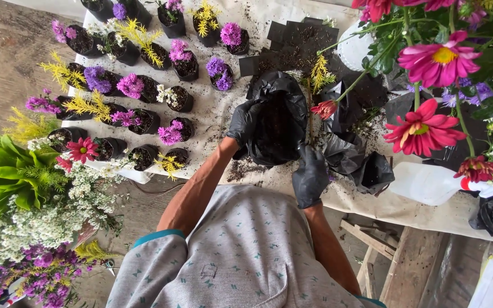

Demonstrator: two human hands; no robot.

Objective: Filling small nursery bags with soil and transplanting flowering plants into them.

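Soil fills the black plastic grow bag (278, 122) that you hold upright near the middle of the desk (223, 114), on its pale cloth cover. Your left hand (245, 122), in a black glove, is clamped on the bag's left side, fingers curled around the plastic. Your right hand (310, 175), also gloved in black, sits at the bag's lower right edge with its fingers drawn together; you cannot tell from this view whether they pinch the rim or only touch it. Loose soil (243, 168) lies scattered on the cloth just below the bag.

Just right of the bag, a red flower bud (325, 108) on a thin stem leans toward it, close to the plastic. Crumpled empty black bags (358, 162) lie beside your right hand. A stack of flat black bags (292, 43) dusted with soil rests beyond the bag, farther from you.

To your left, rows of small black pots (144, 88) stand on the cloth, each planted with purple, pink, yellow or white sprigs. Red and pink daisy-like blooms (429, 122) hang close to the camera at the right. A heap of white and purple cut flowers with green leaves (24, 211) lies at the lower left.
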